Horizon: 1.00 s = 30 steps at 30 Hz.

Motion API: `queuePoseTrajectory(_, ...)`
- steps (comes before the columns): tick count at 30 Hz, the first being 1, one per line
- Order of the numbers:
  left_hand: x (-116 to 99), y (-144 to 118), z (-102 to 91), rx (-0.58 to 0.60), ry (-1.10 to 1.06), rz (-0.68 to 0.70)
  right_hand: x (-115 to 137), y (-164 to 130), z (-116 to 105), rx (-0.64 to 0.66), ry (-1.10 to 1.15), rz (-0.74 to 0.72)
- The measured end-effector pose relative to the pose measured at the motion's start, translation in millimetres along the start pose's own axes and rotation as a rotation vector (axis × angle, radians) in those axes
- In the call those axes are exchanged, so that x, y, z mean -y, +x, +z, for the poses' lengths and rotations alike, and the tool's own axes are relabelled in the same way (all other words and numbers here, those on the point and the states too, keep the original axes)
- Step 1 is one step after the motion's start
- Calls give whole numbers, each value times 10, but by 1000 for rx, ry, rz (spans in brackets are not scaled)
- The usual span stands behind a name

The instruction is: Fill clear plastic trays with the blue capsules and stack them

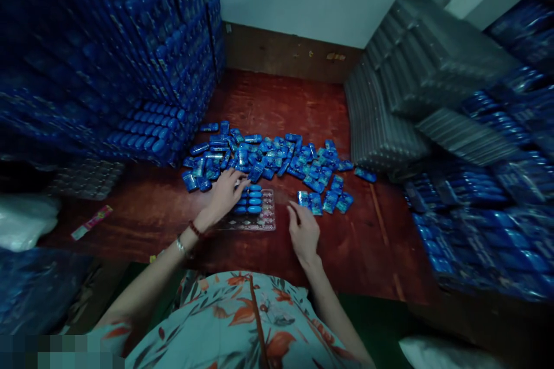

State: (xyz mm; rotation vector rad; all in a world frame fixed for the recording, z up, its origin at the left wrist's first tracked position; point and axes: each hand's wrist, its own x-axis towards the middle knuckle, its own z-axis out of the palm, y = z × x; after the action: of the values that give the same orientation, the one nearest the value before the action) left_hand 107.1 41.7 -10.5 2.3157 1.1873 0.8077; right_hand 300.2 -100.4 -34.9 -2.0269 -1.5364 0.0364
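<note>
Head view — clear tray (265,220), blue capsules (254,198)

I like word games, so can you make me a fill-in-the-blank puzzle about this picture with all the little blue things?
1. The loose pile of small packets on the floor is coloured ____.
2. The left hand rests on a clear ____ that holds a few blue pieces.
3. The floor is made of reddish ____.
4. The right hand holds ____, its fingers near the clear tray.

Missing words: blue; tray; wood; nothing
</note>
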Motion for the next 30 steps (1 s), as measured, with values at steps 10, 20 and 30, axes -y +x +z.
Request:
queuePoseTrajectory(10, -36, 914, 233, 506, 337, 197, -189, 158, -61, 220, -511, 257)
queuePoseTrajectory(20, 191, -406, -542, -228, -72, -46, -258, -165, -235, 158, 340, 138)
queuePoseTrajectory(30, -27, -1147, -138, -79, -13, 52, 265, 24, -101, 411, 93, -510)
